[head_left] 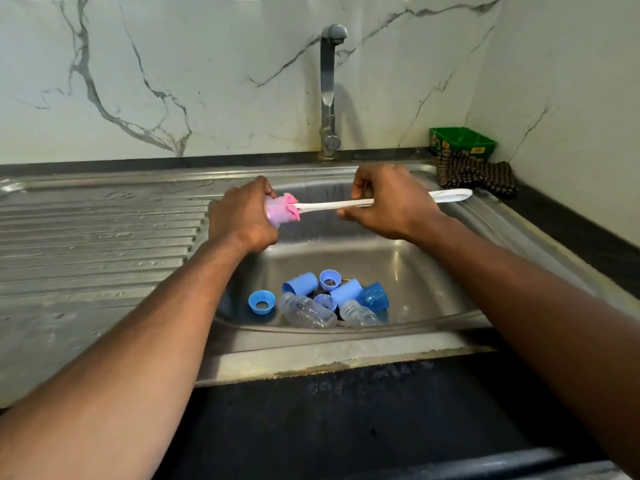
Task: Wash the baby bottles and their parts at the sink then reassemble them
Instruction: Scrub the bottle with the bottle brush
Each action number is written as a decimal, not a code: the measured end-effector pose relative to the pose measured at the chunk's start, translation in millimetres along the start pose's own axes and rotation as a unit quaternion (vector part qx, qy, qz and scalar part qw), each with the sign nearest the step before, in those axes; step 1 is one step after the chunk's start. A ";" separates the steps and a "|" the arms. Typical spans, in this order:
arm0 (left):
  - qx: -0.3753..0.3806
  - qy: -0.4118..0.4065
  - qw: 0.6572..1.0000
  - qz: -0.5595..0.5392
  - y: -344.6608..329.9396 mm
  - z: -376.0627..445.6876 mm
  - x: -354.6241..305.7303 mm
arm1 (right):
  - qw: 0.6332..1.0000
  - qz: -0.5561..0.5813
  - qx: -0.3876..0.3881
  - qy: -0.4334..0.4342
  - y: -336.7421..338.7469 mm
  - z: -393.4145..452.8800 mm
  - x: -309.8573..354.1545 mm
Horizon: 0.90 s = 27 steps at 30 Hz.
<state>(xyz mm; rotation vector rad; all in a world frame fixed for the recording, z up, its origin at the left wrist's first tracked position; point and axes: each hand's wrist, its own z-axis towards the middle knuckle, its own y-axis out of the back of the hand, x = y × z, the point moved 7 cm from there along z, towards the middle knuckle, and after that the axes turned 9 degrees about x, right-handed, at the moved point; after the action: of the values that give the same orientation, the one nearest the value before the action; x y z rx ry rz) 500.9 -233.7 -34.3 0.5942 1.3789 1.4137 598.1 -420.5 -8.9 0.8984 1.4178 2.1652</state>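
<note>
Pink sponge (290,206) fills the mouth of a clear bottle (277,214) that the left hand (242,216) grips, fingers wrapped round its body, above the left rim of the sink (433,271). The bottle lies level, its long axis running left to right and its mouth facing right. A white brush handle (332,204) runs out of the sponge along the same line, through the right hand (391,202), and its flat end (450,195) sticks out past that hand toward the sink's back right corner. The right hand is closed on the handle, thumb and fingers curled round it, above the middle of the basin.

At the basin's near edge lie two more clear bottles (306,310), on their sides with necks pointing away and to the left, among blue caps (300,283) and blue rings (262,301). One ring sits just left of the pile; a darker blue cap (374,295) lies at its right.

A tap (329,91) stands behind the basin. A dark cloth (474,174) and a green tub (462,142) sit at the back right corner of the counter.
</note>
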 end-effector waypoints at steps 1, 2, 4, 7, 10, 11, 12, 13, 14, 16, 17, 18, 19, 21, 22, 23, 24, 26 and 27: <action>-0.006 0.017 1.000 0.003 0.4 0.3 6.4 | 0.999 0.027 0.012 0.025 -2.1 0.3 -0.8; -0.010 0.023 1.000 0.007 0.8 0.9 8.1 | 0.998 0.045 0.019 0.048 -3.3 -0.3 0.4; -0.011 0.010 1.000 0.013 -0.2 1.4 2.7 | 0.994 0.068 0.024 0.078 -6.4 -1.3 7.6; 0.004 -0.033 0.999 0.036 -4.3 -1.9 -11.5 | 0.992 0.062 0.043 0.103 -16.7 -5.4 23.7; -0.019 -0.037 0.999 0.001 4.1 -1.3 -11.7 | 0.993 0.065 0.033 0.090 -14.0 -6.6 21.8; -0.029 -0.040 0.999 -0.011 8.9 -0.4 -12.9 | 0.996 0.051 0.011 0.067 -8.2 -5.6 16.9; -0.026 -0.047 0.998 -0.030 9.4 1.5 -15.3 | 0.999 0.031 -0.013 0.037 -2.3 -5.2 10.9; -0.009 -0.053 0.996 -0.072 6.1 2.3 -17.2 | 0.999 0.014 -0.034 0.013 1.6 -6.1 6.3; 0.014 -0.058 0.987 -0.152 3.9 4.3 -18.9 | 0.999 0.003 -0.045 0.002 5.0 -5.5 6.1; 0.025 -0.020 0.927 -0.374 -1.7 7.9 -12.5 | 0.999 -0.003 -0.038 0.002 2.4 -7.3 9.8; -0.017 0.033 0.880 -0.474 -1.0 10.5 0.9 | 1.000 -0.005 -0.031 0.005 -0.5 -8.0 12.7; -0.082 0.096 0.829 -0.544 1.8 10.5 18.7 | 1.000 -0.014 -0.025 0.006 -3.4 -8.8 16.6; -0.147 0.158 0.790 -0.574 3.3 8.1 37.1 | 0.999 -0.029 -0.025 0.007 -6.3 -9.8 19.9; -0.221 0.235 0.760 -0.564 3.6 1.0 61.4 | 0.998 -0.053 -0.040 0.008 -7.6 -11.4 30.7; -0.234 0.246 0.762 -0.551 2.5 -1.1 66.0 | 0.997 -0.045 -0.053 0.011 -6.9 -12.8 34.8; -0.232 0.247 0.767 -0.544 1.6 -3.3 65.5 | 0.997 -0.024 -0.071 0.013 -6.0 -14.1 36.1; -0.214 0.245 0.770 -0.549 0.2 -3.9 61.1 | 0.996 0.005 -0.087 0.010 -5.0 -14.7 35.3; -0.159 0.231 0.757 -0.590 -4.0 -1.8 48.5 | 0.992 0.073 -0.106 -0.006 -2.3 -16.3 26.9; -0.142 0.208 0.743 -0.620 -4.9 2.7 41.8 | 0.988 0.117 -0.102 -0.014 -2.8 -16.1 21.5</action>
<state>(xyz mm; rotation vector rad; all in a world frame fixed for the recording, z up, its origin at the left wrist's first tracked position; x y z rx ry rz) 490.2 -196.4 -50.7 -0.8306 1.3631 0.5675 571.5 -416.3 -9.6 1.0571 1.0994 2.4053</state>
